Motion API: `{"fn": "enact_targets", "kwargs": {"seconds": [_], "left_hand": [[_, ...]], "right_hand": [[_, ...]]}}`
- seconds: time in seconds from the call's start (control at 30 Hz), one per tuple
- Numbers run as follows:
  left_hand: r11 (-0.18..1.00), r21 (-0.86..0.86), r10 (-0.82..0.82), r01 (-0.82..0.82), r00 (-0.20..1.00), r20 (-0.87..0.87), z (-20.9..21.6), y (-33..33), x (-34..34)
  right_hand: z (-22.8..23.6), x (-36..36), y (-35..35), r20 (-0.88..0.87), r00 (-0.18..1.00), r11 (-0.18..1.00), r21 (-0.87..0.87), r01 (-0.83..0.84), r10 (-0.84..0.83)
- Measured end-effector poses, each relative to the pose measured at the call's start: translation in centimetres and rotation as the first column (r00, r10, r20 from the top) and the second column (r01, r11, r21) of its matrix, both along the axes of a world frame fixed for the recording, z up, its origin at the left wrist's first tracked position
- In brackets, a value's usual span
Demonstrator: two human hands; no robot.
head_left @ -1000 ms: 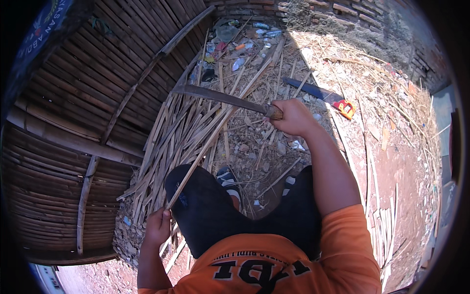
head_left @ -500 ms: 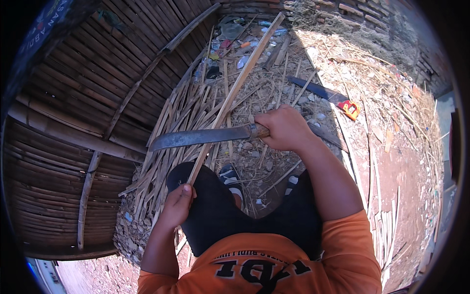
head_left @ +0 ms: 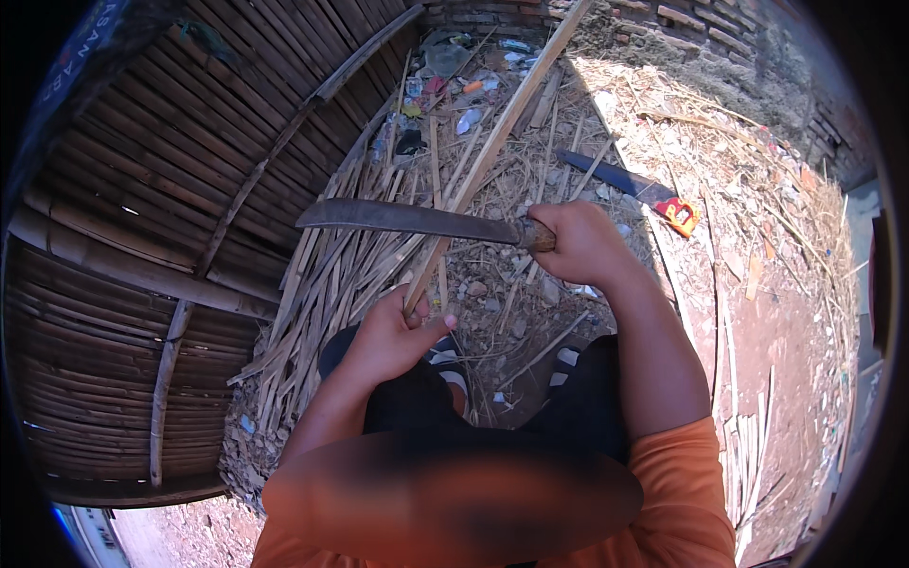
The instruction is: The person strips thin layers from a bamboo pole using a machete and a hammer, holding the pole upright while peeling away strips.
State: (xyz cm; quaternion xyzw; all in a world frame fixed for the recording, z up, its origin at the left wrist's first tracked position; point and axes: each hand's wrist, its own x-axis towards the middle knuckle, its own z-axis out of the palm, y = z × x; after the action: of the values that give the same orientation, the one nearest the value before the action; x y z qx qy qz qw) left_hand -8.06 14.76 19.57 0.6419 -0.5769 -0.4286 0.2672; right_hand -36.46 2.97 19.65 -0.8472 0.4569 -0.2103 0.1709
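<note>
My right hand (head_left: 579,244) is closed around the wooden handle of a machete (head_left: 402,220). Its long dark blade points left, lying across a long pale wooden strip (head_left: 511,118); whether it touches the wood I cannot tell. Near my knees, my left hand (head_left: 393,333) holds the strip's near end between curled fingers, thumb sticking out to the right. From there the strip slants up and away to the right, toward the brick wall.
Many thin strips (head_left: 327,275) lie piled beside the slatted wall (head_left: 123,208) on the left. A handsaw (head_left: 620,177) with a red and orange handle rests on the littered ground at right. Beyond stands a brick wall (head_left: 701,47). My feet are below my hands.
My left hand has moved up and forward with the strip, whose far end now reaches farther away. My right hand has shifted slightly right and away, and the machete's blade tip has risen.
</note>
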Motion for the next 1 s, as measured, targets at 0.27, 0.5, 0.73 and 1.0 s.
{"fn": "enact_targets", "kwargs": {"seconds": [0.27,0.5,0.73,1.0], "left_hand": [[0.997,-0.074,0.022,-0.022,1.000,-0.008,0.2,-0.8,-0.2],[0.975,-0.209,0.178,-0.077,0.832,0.526,3.1,0.4,-0.7],[0.925,-0.380,0.202,0.023,0.816,0.541,1.8,1.4,-1.0],[0.917,-0.398,0.286,-0.027,0.741,0.607,2.0,1.7,-1.2]], "right_hand": [[-0.7,2.7,1.7,-0.031,0.992,0.985,-0.124,-0.121,0.118],[0.2,-0.5,0.0,0.049,0.991,0.991,0.051,0.120,-0.123],[0.3,3.1,3.3,-0.072,0.984,0.973,-0.154,-0.173,0.164],[0.9,-1.0,0.4,0.141,0.978,0.983,0.130,0.133,-0.151]]}}
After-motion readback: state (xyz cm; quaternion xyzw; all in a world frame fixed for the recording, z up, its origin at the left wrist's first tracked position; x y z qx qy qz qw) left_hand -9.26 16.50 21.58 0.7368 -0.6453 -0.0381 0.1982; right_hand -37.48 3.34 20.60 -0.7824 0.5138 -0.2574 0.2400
